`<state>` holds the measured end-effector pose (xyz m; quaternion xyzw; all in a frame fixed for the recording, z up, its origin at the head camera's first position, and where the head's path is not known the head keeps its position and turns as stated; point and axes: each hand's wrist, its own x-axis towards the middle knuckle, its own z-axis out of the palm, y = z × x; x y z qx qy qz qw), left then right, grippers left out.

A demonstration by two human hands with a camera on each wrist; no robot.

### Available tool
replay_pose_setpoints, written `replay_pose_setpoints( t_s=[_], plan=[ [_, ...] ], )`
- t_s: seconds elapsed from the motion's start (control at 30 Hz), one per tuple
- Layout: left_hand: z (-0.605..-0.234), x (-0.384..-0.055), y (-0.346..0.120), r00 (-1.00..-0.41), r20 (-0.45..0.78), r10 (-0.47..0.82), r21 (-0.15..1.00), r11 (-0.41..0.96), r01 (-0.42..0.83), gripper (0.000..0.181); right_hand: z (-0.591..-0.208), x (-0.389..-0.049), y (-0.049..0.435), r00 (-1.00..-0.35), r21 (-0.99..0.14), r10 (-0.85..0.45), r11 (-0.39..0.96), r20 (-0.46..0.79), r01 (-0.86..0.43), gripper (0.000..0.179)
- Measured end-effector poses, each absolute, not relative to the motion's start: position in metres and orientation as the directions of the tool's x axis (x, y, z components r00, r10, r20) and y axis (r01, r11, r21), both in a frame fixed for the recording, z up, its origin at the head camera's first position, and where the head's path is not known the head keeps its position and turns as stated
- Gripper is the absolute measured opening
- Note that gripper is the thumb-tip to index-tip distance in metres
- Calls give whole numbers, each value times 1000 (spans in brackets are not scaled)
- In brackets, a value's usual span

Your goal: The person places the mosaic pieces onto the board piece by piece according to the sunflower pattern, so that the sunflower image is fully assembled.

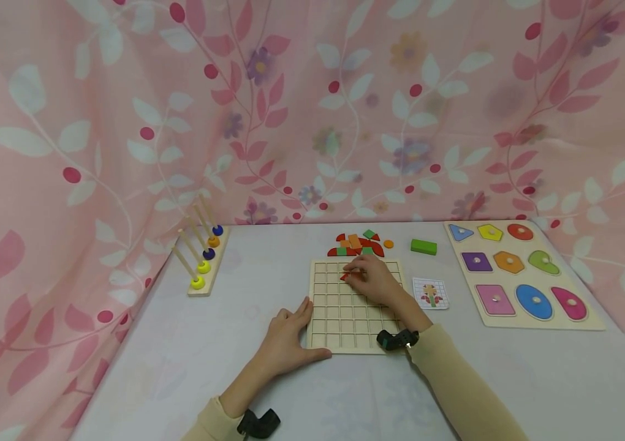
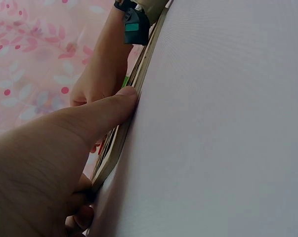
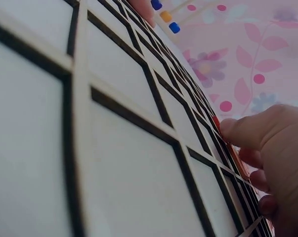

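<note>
Pale yellow sleeves (image 1: 467,386) reach in from the near side, a black wrist camera (image 1: 259,424) strapped at the left cuff and a second (image 1: 397,340) at the right, as a person works over a wooden grid board (image 1: 340,331) on a white-covered desk (image 1: 268,263). The left hand (image 1: 286,340) spreads at the board's near left corner, thumb laid along the near edge and fingertips against the left side. The right hand (image 1: 373,280) pinches a small red piece (image 1: 344,277) between thumb and fingers above the far half of the grid; whether the piece touches the wood cannot be told.

Just beyond the board's far edge lies a cluster of red, orange and green pieces (image 1: 353,241), with an orange disc (image 1: 388,244) at its right and a green block (image 1: 424,247) farther along. A pattern card (image 1: 431,294), printed with a flower-like figure on a grid, lies just right of the board. At far right rests a shape puzzle (image 1: 483,315) with nine knobbed pieces in three rows; at left, well apart, stands a peg rack (image 1: 199,292) of upright sticks and colored beads. A pink floral curtain (image 1: 312,110) hangs behind.
</note>
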<state>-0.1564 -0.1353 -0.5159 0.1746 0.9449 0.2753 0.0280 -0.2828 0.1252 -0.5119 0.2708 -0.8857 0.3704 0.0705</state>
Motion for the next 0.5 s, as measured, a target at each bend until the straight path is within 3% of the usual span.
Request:
replay_pose_setpoints(
  t_s=[0.5],
  plan=[
    [-515, -158, -135, -937, 37, 347, 527, 790, 313, 116, -510, -280, 125, -847, -578, -449, 625, 284, -524, 18]
  ],
)
